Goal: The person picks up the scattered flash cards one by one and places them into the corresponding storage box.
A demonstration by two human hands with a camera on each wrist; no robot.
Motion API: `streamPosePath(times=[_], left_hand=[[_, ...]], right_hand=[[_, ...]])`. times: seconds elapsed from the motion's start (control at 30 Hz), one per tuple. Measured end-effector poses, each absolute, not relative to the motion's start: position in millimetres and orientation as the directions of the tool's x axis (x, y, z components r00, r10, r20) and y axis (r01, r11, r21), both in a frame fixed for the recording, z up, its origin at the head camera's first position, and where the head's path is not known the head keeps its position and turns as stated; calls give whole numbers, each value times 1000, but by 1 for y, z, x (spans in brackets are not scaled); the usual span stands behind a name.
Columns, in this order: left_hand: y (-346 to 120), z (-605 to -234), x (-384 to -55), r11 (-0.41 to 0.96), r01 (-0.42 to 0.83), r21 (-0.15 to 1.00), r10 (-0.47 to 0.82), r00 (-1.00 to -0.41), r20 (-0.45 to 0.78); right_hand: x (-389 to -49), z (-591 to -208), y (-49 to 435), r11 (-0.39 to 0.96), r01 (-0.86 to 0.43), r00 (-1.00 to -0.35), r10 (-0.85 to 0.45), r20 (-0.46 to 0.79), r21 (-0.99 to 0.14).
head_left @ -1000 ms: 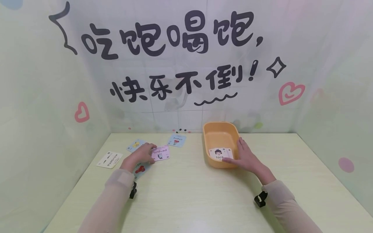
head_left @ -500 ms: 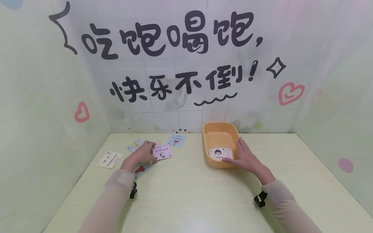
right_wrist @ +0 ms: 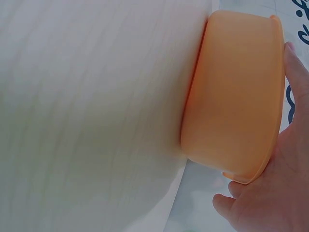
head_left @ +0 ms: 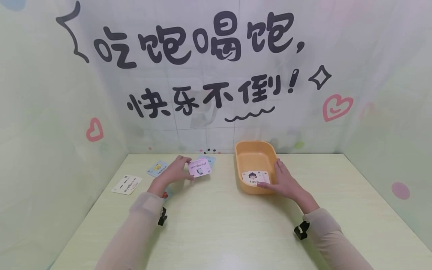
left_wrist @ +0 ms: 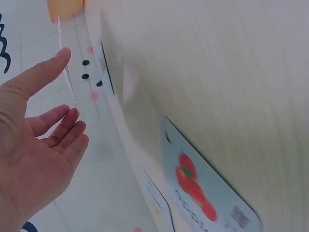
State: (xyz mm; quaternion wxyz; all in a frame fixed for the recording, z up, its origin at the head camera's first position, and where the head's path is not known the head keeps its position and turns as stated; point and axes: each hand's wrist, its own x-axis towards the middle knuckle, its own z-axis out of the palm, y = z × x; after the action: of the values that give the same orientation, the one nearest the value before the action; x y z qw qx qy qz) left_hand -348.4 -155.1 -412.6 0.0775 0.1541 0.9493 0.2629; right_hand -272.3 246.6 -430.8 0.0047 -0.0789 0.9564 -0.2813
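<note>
My left hand (head_left: 174, 170) pinches a pink penguin flashcard (head_left: 200, 168) between thumb and fingers. In the left wrist view that card (left_wrist: 71, 89) appears edge-on, off the table. Behind it, a blue cherry card (head_left: 211, 160) is partly covered. My right hand (head_left: 287, 183) grips an orange plastic bin (head_left: 239, 165) at its near right corner, the thumb over the near rim and the fingers along the outer right wall. Inside the bin lies a face card (head_left: 254, 178) on top of other cards, mostly hidden. The right wrist view shows the bin's outer side (right_wrist: 231, 96).
On the left of the table (head_left: 216, 225) lie an eyebrow card (head_left: 126, 185), a blue lemon card (head_left: 158, 168) and a blue card with red fruit (left_wrist: 193, 188), the last partly under my left forearm in the head view. A printed wall sheet stands behind.
My left hand has lifted the penguin card and carried it right and away, so it now overlaps the cherry card. More of the lemon card shows. My right hand and the bin stay put.
</note>
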Motion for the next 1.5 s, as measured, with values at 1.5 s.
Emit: streamPosePath(times=[1.5], left_hand=[[-10,-399,-330,677,468,569,564,-826,8]], right_hand=[[-274,-431,247,836,-123,-990,-139,11,-535]])
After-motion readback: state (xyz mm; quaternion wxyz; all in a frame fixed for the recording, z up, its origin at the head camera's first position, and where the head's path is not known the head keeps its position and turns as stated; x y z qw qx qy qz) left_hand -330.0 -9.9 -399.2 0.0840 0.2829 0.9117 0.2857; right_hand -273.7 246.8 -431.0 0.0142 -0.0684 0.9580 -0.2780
